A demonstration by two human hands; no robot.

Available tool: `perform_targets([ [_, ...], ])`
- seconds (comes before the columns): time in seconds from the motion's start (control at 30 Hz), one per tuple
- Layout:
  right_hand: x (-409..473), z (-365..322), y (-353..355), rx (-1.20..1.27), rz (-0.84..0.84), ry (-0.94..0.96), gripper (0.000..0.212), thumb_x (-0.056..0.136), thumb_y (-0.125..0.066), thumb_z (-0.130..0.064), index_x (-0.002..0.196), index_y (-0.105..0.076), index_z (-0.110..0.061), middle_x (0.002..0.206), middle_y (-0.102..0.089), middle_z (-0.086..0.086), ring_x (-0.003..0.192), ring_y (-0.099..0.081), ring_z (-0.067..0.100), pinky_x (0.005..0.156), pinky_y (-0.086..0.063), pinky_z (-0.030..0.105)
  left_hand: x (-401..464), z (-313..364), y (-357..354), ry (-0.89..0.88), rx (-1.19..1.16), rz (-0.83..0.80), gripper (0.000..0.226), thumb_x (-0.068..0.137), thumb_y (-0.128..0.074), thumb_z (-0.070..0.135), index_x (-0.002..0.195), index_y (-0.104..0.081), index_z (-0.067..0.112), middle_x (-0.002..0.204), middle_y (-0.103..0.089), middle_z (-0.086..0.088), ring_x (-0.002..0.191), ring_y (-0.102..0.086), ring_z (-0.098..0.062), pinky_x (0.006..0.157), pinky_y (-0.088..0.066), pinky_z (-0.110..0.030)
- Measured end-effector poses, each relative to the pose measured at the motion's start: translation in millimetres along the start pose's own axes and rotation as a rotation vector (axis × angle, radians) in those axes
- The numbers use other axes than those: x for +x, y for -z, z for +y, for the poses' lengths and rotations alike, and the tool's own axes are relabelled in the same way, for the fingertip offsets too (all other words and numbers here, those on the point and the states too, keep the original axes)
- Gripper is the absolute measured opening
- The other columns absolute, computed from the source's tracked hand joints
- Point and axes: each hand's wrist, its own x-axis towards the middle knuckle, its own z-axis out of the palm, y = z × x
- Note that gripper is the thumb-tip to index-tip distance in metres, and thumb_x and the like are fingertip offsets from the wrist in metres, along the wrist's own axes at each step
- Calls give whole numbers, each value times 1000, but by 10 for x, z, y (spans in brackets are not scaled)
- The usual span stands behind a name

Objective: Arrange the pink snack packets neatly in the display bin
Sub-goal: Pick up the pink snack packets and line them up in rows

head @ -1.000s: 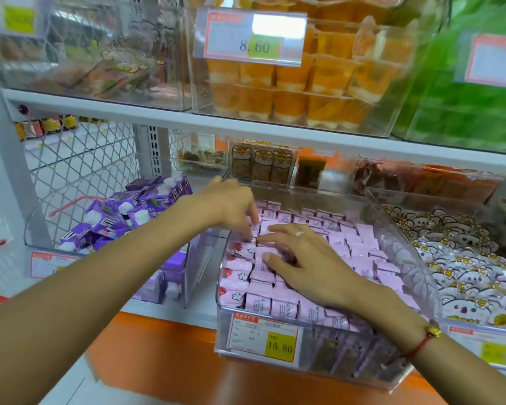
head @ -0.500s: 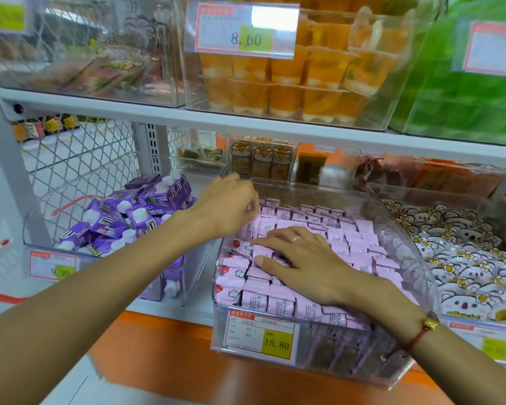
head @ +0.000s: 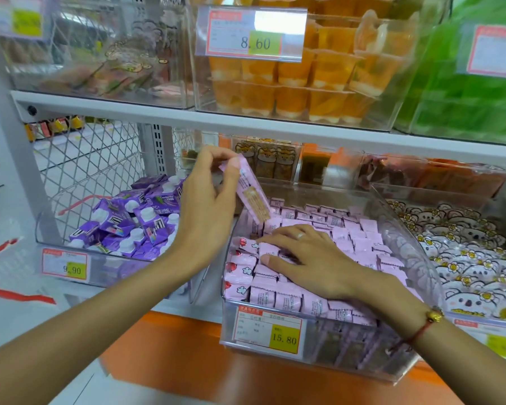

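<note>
A clear display bin (head: 319, 350) on the lower shelf holds several rows of pink snack packets (head: 354, 247). My left hand (head: 208, 206) pinches one pink packet (head: 253, 194) by its top end and holds it tilted above the bin's back left corner. My right hand (head: 310, 258) lies flat with spread fingers on the packets in the front left part of the bin, pressing them down. Packets under that palm are hidden.
A yellow 15.80 price tag (head: 268, 331) fronts the bin. Left of it stands a bin of purple cartons (head: 129, 223); right, a bin of white koala packets (head: 465, 258). The white shelf (head: 275, 127) above carries orange jelly cups (head: 304, 83).
My left hand has risen out of the bin's back left corner with one pink packet pinched in it. My right hand stays flat on the packets.
</note>
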Motion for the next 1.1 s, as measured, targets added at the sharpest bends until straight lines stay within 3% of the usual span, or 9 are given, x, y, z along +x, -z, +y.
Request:
perform_targets([
  [0.1,-31,-57,43,280,264,-58,64,81,-43,-69,136,-38,-35,139,-45,-10,125,-42,11,101,-38,35,-58,49,116,131,-132,132,7,100,-45,22,99,-52,18,97,-61,2,92,-58,-10,85,-51,-33],
  [0.23,-26,-240,82,505,495,66,81,70,-63,-68,138,-30,-39,138,-42,-21,124,-40,-4,100,-35,16,-74,79,157,432,-380,205,15,99,-46,18,107,-53,7,93,-61,-2,79,-60,-4,71,-55,-18],
  [0.43,4,-356,111,295,733,225,32,84,-69,-15,114,-60,-23,110,-62,-8,97,-55,16,80,-46,32,-118,73,189,699,-659,91,18,98,-47,14,108,-57,4,88,-64,-4,68,-66,-4,75,-58,-24],
  [0.6,48,-332,183,930,451,-7,17,95,-53,-20,107,-66,-23,99,-68,-4,73,-59,1,70,-50,19,-136,7,209,523,-392,-67,15,92,-56,32,106,-54,25,106,-62,9,96,-64,-7,83,-54,-25],
  [0.7,60,-332,216,1183,316,-157,21,96,-50,-24,99,-70,-20,73,-68,-2,56,-55,4,64,-49,19,-154,-43,250,393,-276,-267,45,86,-63,30,126,-44,36,125,-55,14,108,-59,1,93,-48,-20],
  [0.77,48,-345,228,1341,259,-165,26,96,-49,-28,90,-72,-17,70,-71,-4,58,-61,4,58,-50,15,-164,-62,261,389,-347,-280,47,85,-65,22,127,-47,28,122,-61,6,100,-64,0,86,-53,-18],
  [0.87,14,-332,257,1538,197,-172,37,95,-46,-41,107,-68,-14,90,-73,2,69,-65,8,63,-53,16,-176,-72,229,449,-459,-188,43,80,-70,20,118,-51,18,114,-64,1,91,-69,-3,69,-55,-16],
  [1.0,-11,-322,252,1502,323,-90,42,84,-61,-30,119,-60,-6,107,-69,8,84,-66,12,71,-54,20,-219,-114,151,455,-407,-129,45,65,-73,34,102,-51,19,106,-67,0,88,-68,-4,73,-56,-22],
  [1.1,3,-300,245,1421,496,-49,33,85,-64,-14,116,-57,-7,91,-71,-3,89,-68,12,76,-55,24,-246,-89,145,267,-258,-187,37,68,-75,35,99,-57,24,102,-66,11,91,-63,5,76,-49,-11],
])
